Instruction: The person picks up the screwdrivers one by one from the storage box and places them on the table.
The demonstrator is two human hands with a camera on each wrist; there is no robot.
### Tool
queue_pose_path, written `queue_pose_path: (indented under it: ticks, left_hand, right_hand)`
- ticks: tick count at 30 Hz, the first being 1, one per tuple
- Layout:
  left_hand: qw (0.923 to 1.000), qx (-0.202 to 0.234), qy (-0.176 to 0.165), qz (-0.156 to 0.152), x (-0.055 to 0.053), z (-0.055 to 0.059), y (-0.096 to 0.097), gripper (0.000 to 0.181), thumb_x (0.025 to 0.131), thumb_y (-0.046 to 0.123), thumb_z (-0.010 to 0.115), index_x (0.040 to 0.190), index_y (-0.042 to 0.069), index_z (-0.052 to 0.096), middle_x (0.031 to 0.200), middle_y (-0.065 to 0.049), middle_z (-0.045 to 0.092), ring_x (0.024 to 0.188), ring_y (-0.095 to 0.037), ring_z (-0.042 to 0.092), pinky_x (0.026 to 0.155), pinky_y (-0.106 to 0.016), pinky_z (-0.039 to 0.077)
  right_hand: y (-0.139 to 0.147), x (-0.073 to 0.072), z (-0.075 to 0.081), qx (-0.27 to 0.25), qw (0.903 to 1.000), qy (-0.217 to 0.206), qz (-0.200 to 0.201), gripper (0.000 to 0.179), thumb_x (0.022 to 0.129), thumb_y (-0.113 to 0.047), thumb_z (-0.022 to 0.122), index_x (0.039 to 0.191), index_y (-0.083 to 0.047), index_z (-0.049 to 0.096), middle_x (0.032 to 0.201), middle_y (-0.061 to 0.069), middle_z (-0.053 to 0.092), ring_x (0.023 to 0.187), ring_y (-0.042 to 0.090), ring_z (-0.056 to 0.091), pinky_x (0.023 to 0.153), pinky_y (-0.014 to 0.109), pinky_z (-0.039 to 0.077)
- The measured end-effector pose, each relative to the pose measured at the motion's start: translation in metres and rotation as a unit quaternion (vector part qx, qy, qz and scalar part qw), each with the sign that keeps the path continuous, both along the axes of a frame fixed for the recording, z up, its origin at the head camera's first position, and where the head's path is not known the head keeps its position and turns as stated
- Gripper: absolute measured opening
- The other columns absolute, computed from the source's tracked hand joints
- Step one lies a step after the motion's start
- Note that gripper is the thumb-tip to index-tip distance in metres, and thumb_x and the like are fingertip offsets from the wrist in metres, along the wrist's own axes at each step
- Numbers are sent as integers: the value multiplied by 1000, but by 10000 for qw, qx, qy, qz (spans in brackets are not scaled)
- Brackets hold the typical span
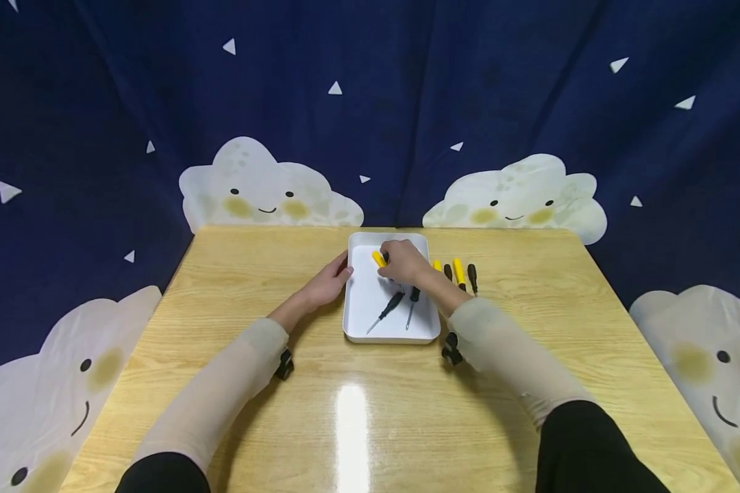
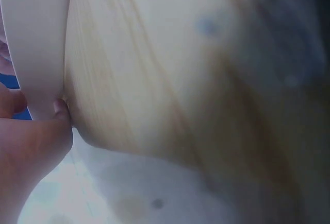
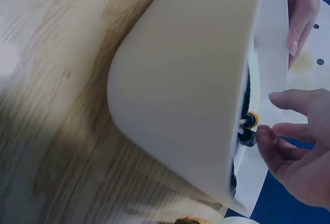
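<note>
A white rectangular tray (image 1: 362, 287) sits on the wooden table. My left hand (image 1: 328, 282) holds its left wall, with the thumb by the rim and a fingertip against the outer side. Over the far half of the tray is my right hand (image 1: 405, 263), its thumb and fingers apart in the right wrist view with nothing between them. Beside its fingertips lie a yellow-handled screwdriver (image 1: 379, 259) and a black handle (image 1: 386, 257), partly hidden. Nearer the front of the tray lie a black screwdriver (image 1: 393, 302) and another black-handled screwdriver (image 1: 414, 296).
Right of the tray, several more screwdrivers lie on the table, among them a yellow-handled one (image 1: 459, 271) and a black-handled one (image 1: 472, 274); the right forearm covers part of the row. A dark blue curtain (image 1: 382, 82) with clouds hangs behind the table.
</note>
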State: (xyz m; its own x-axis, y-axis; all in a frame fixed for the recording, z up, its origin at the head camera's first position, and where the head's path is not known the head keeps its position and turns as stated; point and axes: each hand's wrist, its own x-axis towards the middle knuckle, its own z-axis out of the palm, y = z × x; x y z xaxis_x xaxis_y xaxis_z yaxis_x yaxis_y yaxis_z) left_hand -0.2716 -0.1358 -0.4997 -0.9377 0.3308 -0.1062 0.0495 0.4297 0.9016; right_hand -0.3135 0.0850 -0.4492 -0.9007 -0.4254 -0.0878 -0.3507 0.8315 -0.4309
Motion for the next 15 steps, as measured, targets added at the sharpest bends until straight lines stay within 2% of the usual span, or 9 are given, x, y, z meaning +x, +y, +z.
queue_pose_path:
  ticks: [5, 11, 15]
  left_hand:
    - [10000, 14, -13, -18, 0, -2, -1, 63, 117, 22, 38, 170, 2, 11, 175, -18, 19, 161, -30, 16, 131, -44, 15]
    - [10000, 51, -5, 29, 0, -1, -1, 62, 117, 22, 38, 170, 3, 11, 175, -17, 20, 161, -30, 16, 131, -45, 15]
    - [10000, 63, 43, -8, 2, 0, 0, 62, 117, 21, 38, 169, 0, 12, 174, -19, 20, 161, -31, 17, 130, -45, 16]
  right_hand:
    - [-6, 3, 0, 308, 9995, 47, -31, 27, 91, -13, 80, 113, 0, 73, 94, 10, 68, 84, 26, 58, 73, 36, 49]
    - [-10, 3, -5, 585, 9981, 168, -33, 23, 91, -5, 75, 113, 0, 73, 105, 13, 72, 91, 26, 61, 85, 39, 56]
    - [-10, 3, -9, 778, 9967, 210, 48, 15, 92, -2, 73, 107, -2, 73, 98, 12, 70, 85, 26, 61, 81, 38, 56]
